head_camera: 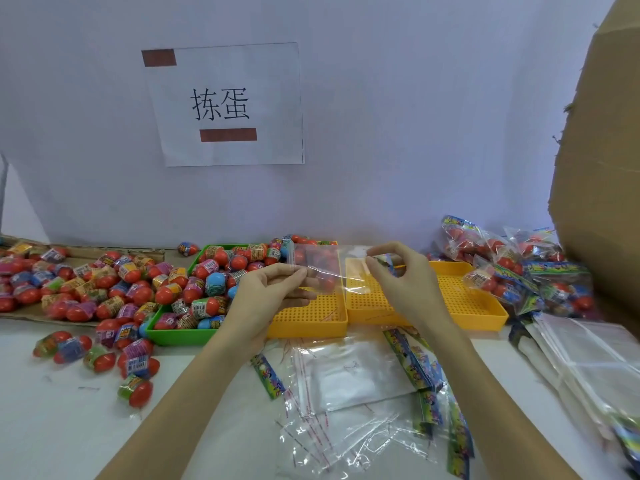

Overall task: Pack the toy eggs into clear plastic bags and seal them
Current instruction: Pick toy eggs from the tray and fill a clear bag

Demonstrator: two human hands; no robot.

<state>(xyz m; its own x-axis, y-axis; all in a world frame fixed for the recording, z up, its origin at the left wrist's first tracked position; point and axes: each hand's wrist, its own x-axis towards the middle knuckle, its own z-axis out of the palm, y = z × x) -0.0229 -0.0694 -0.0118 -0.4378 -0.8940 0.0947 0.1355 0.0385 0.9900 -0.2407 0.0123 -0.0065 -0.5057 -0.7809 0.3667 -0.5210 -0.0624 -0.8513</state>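
Note:
I hold one clear plastic bag [330, 268] in the air above the yellow trays. My left hand [266, 299] pinches its left edge between thumb and fingers. My right hand [401, 275] pinches its right edge, where a printed card end shows. Nothing sits inside the bag; eggs behind it show through. Toy eggs [207, 278] with red bottoms and coloured wrappers fill a green tray [173, 336]. More loose eggs [72, 285] lie on cardboard to the left and on the table.
Two yellow perforated trays [485, 313] stand under my hands. Spare clear bags [349, 382] and printed header cards [412, 362] lie on the white table in front. Filled bags [519, 268] pile up at the right beside a cardboard box [602, 168]. Another stack of bags [588, 362] lies at far right.

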